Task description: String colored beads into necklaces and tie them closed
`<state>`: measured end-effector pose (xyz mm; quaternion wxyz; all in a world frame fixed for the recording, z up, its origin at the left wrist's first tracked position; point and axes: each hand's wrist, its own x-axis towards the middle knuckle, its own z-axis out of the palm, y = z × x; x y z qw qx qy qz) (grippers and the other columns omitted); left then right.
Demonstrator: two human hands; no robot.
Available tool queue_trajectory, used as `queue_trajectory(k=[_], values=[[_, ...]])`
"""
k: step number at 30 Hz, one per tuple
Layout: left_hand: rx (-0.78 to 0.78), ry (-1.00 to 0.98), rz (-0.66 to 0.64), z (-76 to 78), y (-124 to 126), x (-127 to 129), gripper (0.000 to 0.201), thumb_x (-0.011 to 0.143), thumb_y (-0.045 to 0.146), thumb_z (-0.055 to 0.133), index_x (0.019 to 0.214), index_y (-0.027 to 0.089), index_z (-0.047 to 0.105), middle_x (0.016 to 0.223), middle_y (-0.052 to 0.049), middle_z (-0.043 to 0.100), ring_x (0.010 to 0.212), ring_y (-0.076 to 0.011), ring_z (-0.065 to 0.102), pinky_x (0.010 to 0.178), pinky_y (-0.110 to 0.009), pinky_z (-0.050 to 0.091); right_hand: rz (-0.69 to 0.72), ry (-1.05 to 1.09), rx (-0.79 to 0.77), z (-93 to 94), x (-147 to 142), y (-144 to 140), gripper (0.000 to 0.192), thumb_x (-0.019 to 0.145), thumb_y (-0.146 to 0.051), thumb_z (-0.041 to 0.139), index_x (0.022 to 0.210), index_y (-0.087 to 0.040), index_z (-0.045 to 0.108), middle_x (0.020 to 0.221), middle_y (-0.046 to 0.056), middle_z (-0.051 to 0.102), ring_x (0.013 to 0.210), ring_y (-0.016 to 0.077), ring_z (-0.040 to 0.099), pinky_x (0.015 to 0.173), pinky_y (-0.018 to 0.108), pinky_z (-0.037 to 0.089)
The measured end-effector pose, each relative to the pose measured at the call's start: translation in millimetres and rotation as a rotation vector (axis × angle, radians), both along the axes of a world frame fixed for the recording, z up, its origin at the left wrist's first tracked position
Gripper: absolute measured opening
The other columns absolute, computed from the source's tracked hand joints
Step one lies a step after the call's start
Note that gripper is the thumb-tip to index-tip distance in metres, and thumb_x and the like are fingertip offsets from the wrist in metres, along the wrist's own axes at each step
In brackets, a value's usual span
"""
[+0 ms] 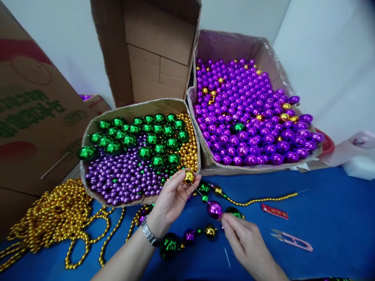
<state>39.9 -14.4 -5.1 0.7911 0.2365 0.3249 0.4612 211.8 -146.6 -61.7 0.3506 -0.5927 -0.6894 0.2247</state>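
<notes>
Seen from the hands, one mixed box (166, 106) of green, purple and gold beads sits at ten o'clock, one purple-bead box (234, 46) at one, and one tall carton (159, 43) at eleven; their beads are too many to count. The left hand (175, 197) covers the mixed box's near corner and has one gold bead (189, 177) pinched in its grip; the right hand (249, 242) pinches at the lower edge of one large purple bead (214, 209) on a strand lying over the blue bench (331, 218). Heaped gold strands (58, 218) lie at nine, one pair of pink-handled snips (293, 239) past three, one red packet (274, 211) at three, its yellow lettering too small to read. Farther out at ten, the printed carton's (43, 74) green lettering is illegible.
</notes>
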Motion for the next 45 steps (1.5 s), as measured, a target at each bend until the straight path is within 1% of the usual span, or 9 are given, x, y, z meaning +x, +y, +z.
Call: queue_trajectory(k=[6,13,26,30,34,37,40,42,45], values=[[0.069,0.035,-0.029,2.3,-3.8,2.7,0.013,0.08,0.021,0.066,0.091,0.017,0.063,0.096,-0.003,0.067,0.099,-0.0215,0.064,0.095,-0.037,0.047,-0.016,-0.02,0.022,1.0,-1.0,1.8,0.022,0.095,-0.021,0.035,0.086,-0.021,0.055,0.067,0.002,0.058,0.063,0.0161,0.059,0.062,0.024,0.043],[0.245,0.192,-0.061,-1.3,-19.9,8.0,0.026,0.076,0.016,0.069,0.101,0.021,0.06,0.109,-0.005,0.06,0.095,-0.0175,0.06,0.076,-0.026,0.049,-0.09,-0.09,0.036,-1.2,-6.6,7.7,0.023,0.096,-0.022,0.034,0.08,-0.022,0.051,0.064,-0.001,0.058,0.057,0.0143,0.057,0.056,0.024,0.036],[0.229,0.276,-0.057,-10.1,-22.1,4.4,0.029,0.072,0.019,0.073,0.098,0.019,0.061,0.099,-0.006,0.062,0.084,-0.0153,0.059,0.074,-0.026,0.047,-0.062,-0.102,0.053,-9.9,-4.5,5.4,0.024,0.097,-0.023,0.033,0.084,-0.022,0.054,0.069,0.002,0.061,0.063,0.017,0.061,0.06,0.025,0.044],[0.257,0.327,-0.02,-12.5,-24.6,3.8,0.03,0.071,0.02,0.074,0.098,0.02,0.061,0.101,-0.005,0.062,0.087,-0.0152,0.058,0.076,-0.025,0.046,-0.083,0.024,-0.051,-13.3,-6.1,3.8,0.022,0.097,-0.029,0.033,0.106,-0.023,0.052,0.074,0.003,0.065,0.065,0.0176,0.064,0.059,0.024,0.047],[0.265,0.369,-0.013,-17.1,-32.3,5.6,0.028,0.073,0.021,0.072,0.098,0.021,0.06,0.099,-0.004,0.062,0.085,-0.0141,0.057,0.076,-0.024,0.046,-0.072,0.264,-0.21,-21.9,-9.0,1.7,0.039,0.097,-0.032,0.031,0.135,-0.023,0.032,0.075,0.0,0.065,0.067,0.0156,0.066,0.063,0.023,0.051],[0.312,0.38,-0.047,-18.2,-40.5,5.9,0.026,0.074,0.022,0.071,0.098,0.021,0.061,0.104,-0.006,0.062,0.09,-0.0162,0.058,0.08,-0.026,0.046,-0.09,0.419,-0.235,-30.9,-11.3,1.2,0.047,0.097,-0.039,0.031,0.141,-0.023,0.025,0.078,0.001,0.065,0.078,0.0173,0.067,0.073,0.029,0.052],[0.396,0.401,-0.12,-13.5,-39.7,-6.3,0.032,0.077,0.025,0.067,0.108,0.023,0.06,0.115,-0.009,0.06,0.1,-0.0212,0.057,0.085,-0.031,0.046,-0.127,0.544,-0.246,-34.6,-12.8,0.3,0.05,0.095,-0.045,0.035,0.14,-0.024,0.028,0.078,0.001,0.066,0.078,0.0184,0.067,0.077,0.032,0.052],[0.524,0.553,-0.119,-9.9,-29.3,-24.3,0.033,0.08,0.026,0.063,0.113,0.024,0.059,0.115,-0.01,0.06,0.102,-0.0239,0.056,0.086,-0.034,0.045,-0.189,0.601,-0.244,-32.4,-13.0,-0.8,0.05,0.094,-0.046,0.037,0.139,-0.025,0.03,0.079,0.001,0.067,0.078,0.0183,0.067,0.077,0.032,0.052],[0.859,1.072,-0.037,-10.9,-2.5,-56.3,0.026,0.083,0.026,0.058,0.108,0.023,0.063,0.105,-0.01,0.062,0.098,-0.0253,0.055,0.088,-0.036,0.04,-0.251,0.629,-0.217,-26.8,-11.8,-1.8,0.051,0.094,-0.047,0.039,0.139,-0.025,0.032,0.08,0.002,0.067,0.078,0.0187,0.068,0.077,0.032,0.051]])
